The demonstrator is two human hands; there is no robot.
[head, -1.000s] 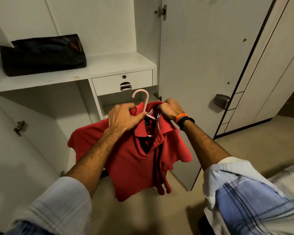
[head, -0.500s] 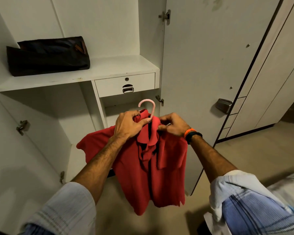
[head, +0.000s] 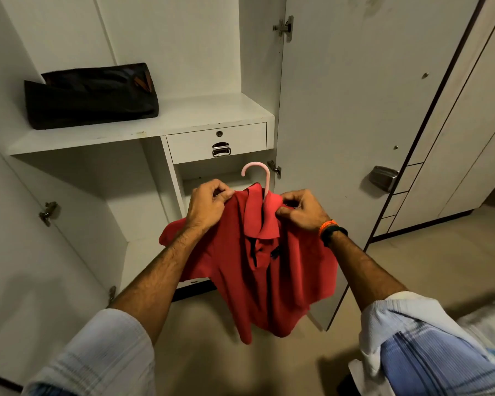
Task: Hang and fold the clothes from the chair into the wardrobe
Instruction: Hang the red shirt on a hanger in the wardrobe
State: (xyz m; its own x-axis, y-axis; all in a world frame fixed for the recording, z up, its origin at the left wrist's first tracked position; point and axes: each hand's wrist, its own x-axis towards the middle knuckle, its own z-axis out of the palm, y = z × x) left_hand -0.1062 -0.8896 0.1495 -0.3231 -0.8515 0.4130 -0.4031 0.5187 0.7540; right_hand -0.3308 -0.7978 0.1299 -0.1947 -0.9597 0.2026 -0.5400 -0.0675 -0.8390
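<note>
The left hand (head: 209, 202) reaches forward from a rolled pale sleeve (head: 97, 352), fingers curled and pinching the left shoulder of a red polo shirt (head: 257, 270). The right hand (head: 300, 210), with an orange band and a dark watch (head: 333, 231) at the wrist, pinches the other shoulder beside the collar. The shirt is held in the air between both hands, in front of the open wardrobe (head: 120, 47), hanging limp with its hem above the floor (head: 426, 267). A pink plastic hanger (head: 259, 174) rises from the collar, its curved hook upright and free.

On the left, an open door (head: 26, 252) stands close to the left forearm. A dark soft bag (head: 92, 95) sits on the flat white shelf (head: 183, 118). Under the shelf's right end is a small drawer (head: 216, 142) with a metal pull and keyhole; the compartment below it lies just behind the hook. The right door (head: 355, 110), smooth with a metal handle (head: 383, 177), stands open beside the right hand.
</note>
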